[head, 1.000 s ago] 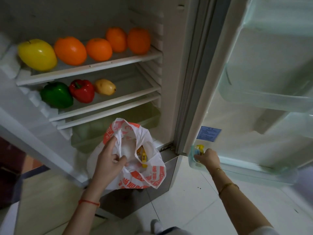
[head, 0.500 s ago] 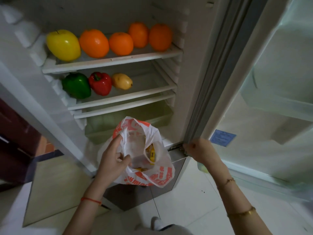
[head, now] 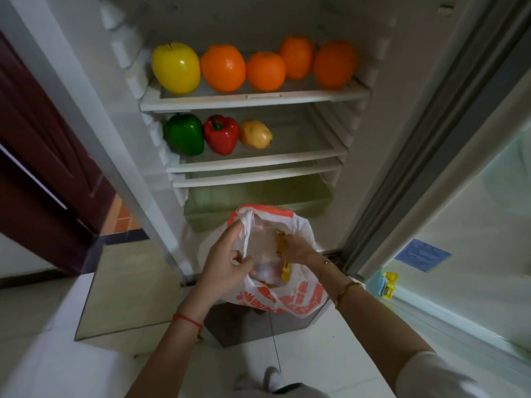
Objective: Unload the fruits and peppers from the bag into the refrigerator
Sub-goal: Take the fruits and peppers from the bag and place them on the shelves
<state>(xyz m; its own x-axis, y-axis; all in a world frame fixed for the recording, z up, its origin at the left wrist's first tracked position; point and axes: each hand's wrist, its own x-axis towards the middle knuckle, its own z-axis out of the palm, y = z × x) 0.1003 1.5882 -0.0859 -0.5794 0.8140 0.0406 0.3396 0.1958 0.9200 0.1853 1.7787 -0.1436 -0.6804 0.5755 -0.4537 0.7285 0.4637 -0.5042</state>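
Two hands work the bag (head: 290,297): left hand (head: 227,262) pinches its nine o'clock rim, right hand (head: 296,248) reaches inside, its grip hidden. Four oranges (head: 222,67) sit on the fridge's top shelf (head: 253,99).

The white bag (head: 290,294) with orange print hangs open just below the refrigerator (head: 370,116) crisper, something yellow inside. On the refrigerator's top shelf sit a yellow apple (head: 175,68) and four oranges (head: 265,70); one shelf lower, a green pepper (head: 184,134), red pepper (head: 221,135) and mango (head: 255,134) lie side by side
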